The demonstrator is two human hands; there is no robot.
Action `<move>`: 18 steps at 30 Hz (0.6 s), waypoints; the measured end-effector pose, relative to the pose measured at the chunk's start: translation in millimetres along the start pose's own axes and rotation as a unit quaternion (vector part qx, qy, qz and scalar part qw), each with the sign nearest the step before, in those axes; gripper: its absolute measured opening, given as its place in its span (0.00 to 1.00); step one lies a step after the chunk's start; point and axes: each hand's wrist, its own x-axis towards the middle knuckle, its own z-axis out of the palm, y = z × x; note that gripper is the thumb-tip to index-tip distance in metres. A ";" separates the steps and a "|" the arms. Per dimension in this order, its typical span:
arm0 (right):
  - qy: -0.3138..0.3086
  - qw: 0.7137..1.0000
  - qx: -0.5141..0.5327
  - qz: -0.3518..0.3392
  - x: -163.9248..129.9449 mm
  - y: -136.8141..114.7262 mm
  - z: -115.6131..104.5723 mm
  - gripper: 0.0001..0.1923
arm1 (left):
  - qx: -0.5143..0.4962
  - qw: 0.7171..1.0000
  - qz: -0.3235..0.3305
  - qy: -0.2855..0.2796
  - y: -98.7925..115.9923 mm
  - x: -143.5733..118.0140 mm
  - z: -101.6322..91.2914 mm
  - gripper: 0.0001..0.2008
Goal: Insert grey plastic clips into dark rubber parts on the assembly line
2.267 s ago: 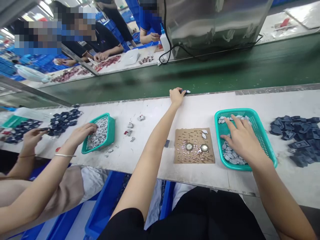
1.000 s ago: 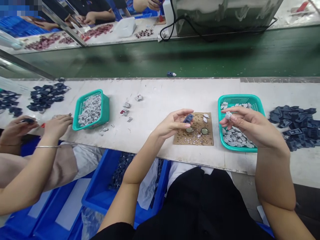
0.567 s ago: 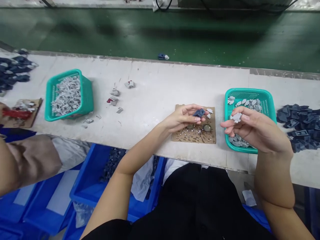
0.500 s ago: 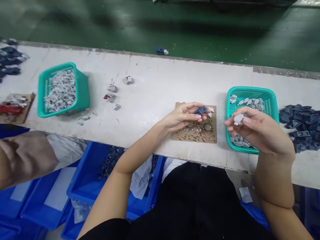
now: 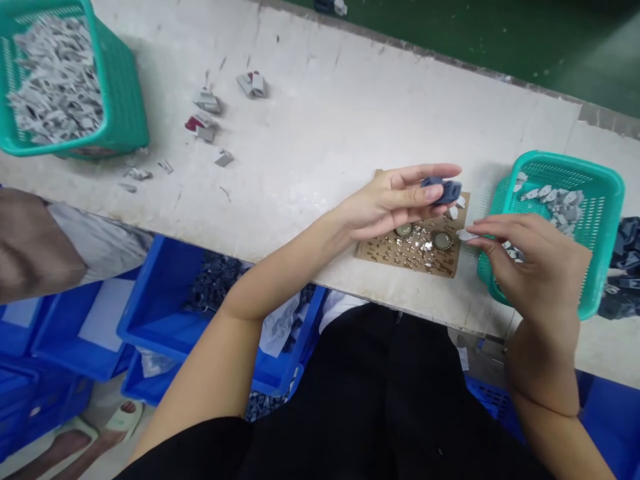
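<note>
Between the thumb and fingers of my left hand point(image 5: 395, 200) is a dark blue plastic part point(image 5: 445, 191) with a hole in its end. My right hand point(image 5: 535, 263) pinches a small light grey plastic piece point(image 5: 467, 235) by its edge, just apart from the blue part. Under my hands lies a brown cardboard sheet point(image 5: 410, 263) with small metal pieces scattered over it and round caps point(image 5: 443, 241). A few white pieces point(image 5: 454, 212) rest near its right edge. Behind my right hand stands a green basket point(image 5: 607, 233) with more light grey pieces point(image 5: 565, 203).
A second green basket point(image 5: 123, 100), heaped with grey pieces, stands at the left. Loose grey pieces point(image 5: 206, 100) lie beside it. Dark blue parts point(image 5: 623, 293) are piled at the right edge. Blue bins point(image 5: 165, 327) sit below the table. Another person's arm point(image 5: 35, 247) is at the left.
My view has shifted and tilted. My right hand has turned palm down and come closer to my left hand, and the grey piece now shows edge-on beside the blue part.
</note>
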 end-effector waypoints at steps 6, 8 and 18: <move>-0.047 0.991 -0.085 -0.094 0.1 -1.0 11.0 0.06 | 0.021 0.999 0.026 0.041 5.3 0.7 4.5 0.12; -0.066 0.987 -0.102 -0.106 0.1 -1.1 12.3 0.06 | 0.006 0.999 0.031 0.023 3.8 1.0 3.3 0.12; -0.096 0.979 -0.145 -0.105 -2.2 1.3 18.0 0.07 | 0.006 1.000 -0.005 0.020 2.0 1.0 5.8 0.12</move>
